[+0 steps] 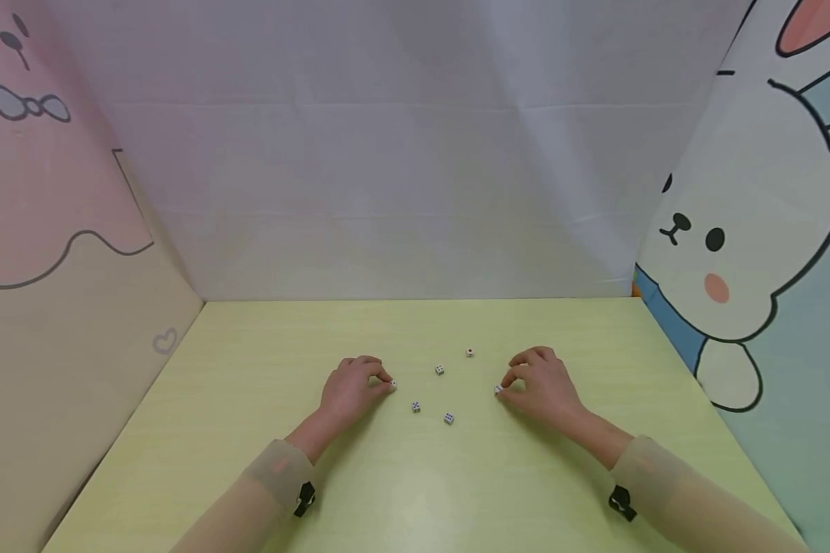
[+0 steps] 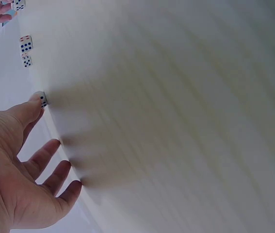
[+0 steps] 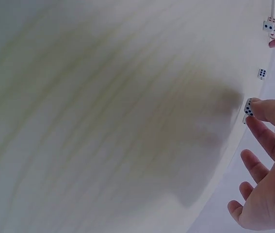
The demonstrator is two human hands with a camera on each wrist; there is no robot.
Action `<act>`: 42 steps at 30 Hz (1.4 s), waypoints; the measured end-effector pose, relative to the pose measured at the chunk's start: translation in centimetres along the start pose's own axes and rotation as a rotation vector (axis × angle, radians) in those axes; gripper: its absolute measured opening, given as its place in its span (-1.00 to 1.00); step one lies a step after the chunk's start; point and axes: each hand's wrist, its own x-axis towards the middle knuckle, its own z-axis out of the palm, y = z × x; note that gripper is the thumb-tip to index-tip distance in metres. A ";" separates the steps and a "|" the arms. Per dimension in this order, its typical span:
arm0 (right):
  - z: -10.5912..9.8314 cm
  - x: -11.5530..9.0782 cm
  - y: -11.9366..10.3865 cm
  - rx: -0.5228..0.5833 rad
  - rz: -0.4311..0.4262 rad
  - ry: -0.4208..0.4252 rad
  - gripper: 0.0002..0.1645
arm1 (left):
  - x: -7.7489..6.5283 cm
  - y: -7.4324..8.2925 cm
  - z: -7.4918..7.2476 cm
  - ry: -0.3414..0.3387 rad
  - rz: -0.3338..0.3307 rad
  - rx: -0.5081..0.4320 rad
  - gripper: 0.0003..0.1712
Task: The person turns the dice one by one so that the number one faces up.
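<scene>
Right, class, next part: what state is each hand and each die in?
Left hand: thumb and finger pinching
Left die: held in that pinch
Right hand: thumb and finger pinching
Right die: held in that pinch
Farthest die: loose on the table, red pip showing
Middle die: loose, untouched
Near-left die: loose, untouched
Nearest die: loose, untouched

A yellow table (image 1: 263, 338) meets a white curtain (image 1: 387, 169). The left panel (image 1: 55, 384) bears a pink figure (image 1: 41, 177), a bow (image 1: 31, 107) and a heart (image 1: 165, 340); the right panel (image 1: 802, 384), a white cartoon animal (image 1: 747, 200).
</scene>
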 end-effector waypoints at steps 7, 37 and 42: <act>0.2 -0.1 0.1 0.000 -0.006 -0.005 -0.88 | 0.0 0.1 0.0 -0.001 -0.003 -0.002 -0.92; -0.7 -0.2 0.2 -0.028 -0.044 -0.018 -0.91 | 0.4 0.6 -1.3 -0.058 0.008 0.024 -0.91; -0.9 0.0 0.0 -0.021 -0.037 -0.028 -0.91 | 0.6 0.6 -1.5 -0.063 0.009 0.030 -0.92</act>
